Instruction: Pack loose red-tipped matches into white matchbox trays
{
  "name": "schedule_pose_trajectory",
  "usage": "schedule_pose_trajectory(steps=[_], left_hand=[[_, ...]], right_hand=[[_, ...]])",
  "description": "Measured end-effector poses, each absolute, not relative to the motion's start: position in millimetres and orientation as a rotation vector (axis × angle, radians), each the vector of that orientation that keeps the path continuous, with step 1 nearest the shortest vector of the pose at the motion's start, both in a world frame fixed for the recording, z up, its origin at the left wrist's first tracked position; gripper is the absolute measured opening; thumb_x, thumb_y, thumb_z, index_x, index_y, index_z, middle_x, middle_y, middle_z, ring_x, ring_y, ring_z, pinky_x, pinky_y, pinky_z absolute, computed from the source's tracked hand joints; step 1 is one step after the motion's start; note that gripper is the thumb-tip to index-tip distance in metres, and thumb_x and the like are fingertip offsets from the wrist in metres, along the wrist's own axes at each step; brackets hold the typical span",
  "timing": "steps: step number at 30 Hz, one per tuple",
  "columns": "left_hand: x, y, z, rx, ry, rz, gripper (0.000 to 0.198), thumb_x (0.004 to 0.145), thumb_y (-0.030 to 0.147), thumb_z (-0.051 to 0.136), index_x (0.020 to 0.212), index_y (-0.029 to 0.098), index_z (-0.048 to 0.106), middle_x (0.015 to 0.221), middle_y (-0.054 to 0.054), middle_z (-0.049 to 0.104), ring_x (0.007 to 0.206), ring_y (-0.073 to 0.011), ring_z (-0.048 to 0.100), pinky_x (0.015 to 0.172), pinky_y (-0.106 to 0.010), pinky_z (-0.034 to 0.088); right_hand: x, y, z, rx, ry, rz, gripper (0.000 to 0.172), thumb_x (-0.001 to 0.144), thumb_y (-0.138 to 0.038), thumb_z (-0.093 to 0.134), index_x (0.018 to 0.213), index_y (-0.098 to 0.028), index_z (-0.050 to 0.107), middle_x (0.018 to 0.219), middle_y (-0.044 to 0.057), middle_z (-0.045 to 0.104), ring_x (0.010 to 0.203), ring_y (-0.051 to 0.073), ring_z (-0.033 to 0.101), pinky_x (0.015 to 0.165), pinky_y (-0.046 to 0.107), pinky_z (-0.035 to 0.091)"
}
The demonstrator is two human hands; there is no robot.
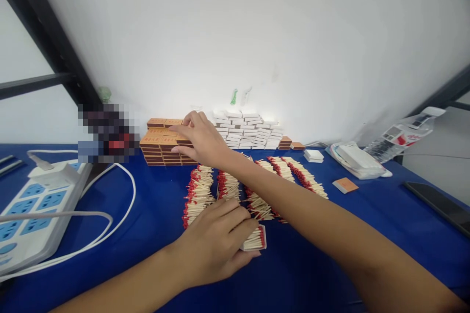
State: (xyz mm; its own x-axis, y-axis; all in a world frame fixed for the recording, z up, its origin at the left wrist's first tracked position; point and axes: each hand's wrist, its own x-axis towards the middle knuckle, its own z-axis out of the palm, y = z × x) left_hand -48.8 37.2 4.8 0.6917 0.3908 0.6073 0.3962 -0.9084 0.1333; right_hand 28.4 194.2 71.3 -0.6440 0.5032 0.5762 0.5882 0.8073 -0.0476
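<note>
My left hand (pixel 220 237) is closed round a small white matchbox tray (pixel 265 237) at the front middle. Matches (pixel 254 239) with red heads lie side by side in that tray. My right hand (pixel 203 139) reaches across to the stack of orange and brown matchboxes (pixel 157 149) against the wall. Its fingers and thumb are closed about a matchbox (pixel 184 142) at the stack's right end, and the hand partly hides that box. Between the hands, loose matches (pixel 200 190) lie in several rows, partly covered by my right forearm.
White trays (pixel 253 132) are piled by the wall, with a few brown boxes (pixel 285 143) beside them. On the right are two white trays (pixel 313 156), an orange matchbox (pixel 345 185), a plastic bottle (pixel 402 137) and a phone (pixel 440 203). A power strip (pixel 40 205) with white cables lies left.
</note>
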Motion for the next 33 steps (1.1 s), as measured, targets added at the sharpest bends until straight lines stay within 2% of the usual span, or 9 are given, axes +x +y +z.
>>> schedule_pose_trajectory(steps=[3, 7, 11, 16, 20, 23, 33], left_hand=[[-49, 36, 6, -2.891, -0.669, -1.022, 0.031, 0.094, 0.033, 0.074, 0.117, 0.014, 0.067, 0.1, -0.009, 0.074, 0.091, -0.026, 0.066, 0.081, -0.043, 0.059], [-49, 36, 6, -2.888, -0.673, -1.007, 0.03, 0.094, 0.032, 0.075, 0.117, 0.013, 0.067, 0.1, -0.009, 0.074, 0.09, -0.0257, 0.065, 0.08, -0.042, 0.058], [-49, 36, 6, -2.882, -0.664, -0.988, 0.03, 0.095, 0.033, 0.073, 0.117, 0.014, 0.067, 0.099, -0.009, 0.073, 0.089, -0.025, 0.065, 0.077, -0.04, 0.057], [-49, 38, 5, -2.874, -0.645, -0.996, 0.031, 0.096, 0.032, 0.072, 0.119, 0.013, 0.066, 0.101, -0.009, 0.073, 0.091, -0.025, 0.065, 0.081, -0.041, 0.058], [-50, 38, 5, -2.875, -0.65, -0.996, 0.031, 0.095, 0.032, 0.073, 0.119, 0.013, 0.066, 0.101, -0.009, 0.073, 0.091, -0.0252, 0.066, 0.081, -0.041, 0.058], [-50, 37, 6, -2.875, -0.653, -0.988, 0.031, 0.095, 0.032, 0.074, 0.119, 0.013, 0.066, 0.101, -0.009, 0.073, 0.09, -0.0253, 0.065, 0.08, -0.042, 0.058], [-51, 39, 5, -2.848, -0.697, -1.08, 0.033, 0.093, 0.032, 0.077, 0.119, 0.014, 0.067, 0.103, -0.008, 0.074, 0.093, -0.0249, 0.065, 0.082, -0.041, 0.057]], right_hand=[[25, 198, 75, -0.795, -2.499, -0.201, 0.041, 0.1, -0.043, 0.074, 0.135, -0.023, 0.072, 0.145, 0.015, 0.051, 0.133, 0.032, 0.044, 0.105, 0.046, 0.045], [24, 202, 74, -0.864, -2.525, -0.18, 0.039, 0.1, -0.038, 0.073, 0.134, -0.019, 0.072, 0.149, 0.017, 0.052, 0.137, 0.033, 0.042, 0.109, 0.047, 0.043], [24, 206, 73, -0.875, -2.519, -0.17, 0.038, 0.101, -0.038, 0.073, 0.133, -0.018, 0.071, 0.149, 0.017, 0.053, 0.138, 0.033, 0.042, 0.109, 0.046, 0.042], [26, 212, 74, -0.862, -2.54, -0.156, 0.038, 0.1, -0.036, 0.073, 0.134, -0.019, 0.07, 0.146, 0.016, 0.055, 0.135, 0.031, 0.044, 0.107, 0.043, 0.042], [27, 217, 74, -0.83, -2.542, -0.148, 0.051, 0.097, -0.049, 0.075, 0.138, -0.02, 0.067, 0.144, 0.016, 0.056, 0.133, 0.033, 0.044, 0.103, 0.042, 0.043], [28, 219, 74, -0.824, -2.556, -0.156, 0.053, 0.095, -0.055, 0.075, 0.135, -0.02, 0.068, 0.143, 0.016, 0.055, 0.133, 0.034, 0.043, 0.101, 0.042, 0.043], [41, 215, 85, -0.776, -2.553, -0.104, 0.057, 0.091, -0.047, 0.083, 0.136, -0.018, 0.066, 0.14, 0.017, 0.058, 0.128, 0.032, 0.047, 0.103, 0.042, 0.043]])
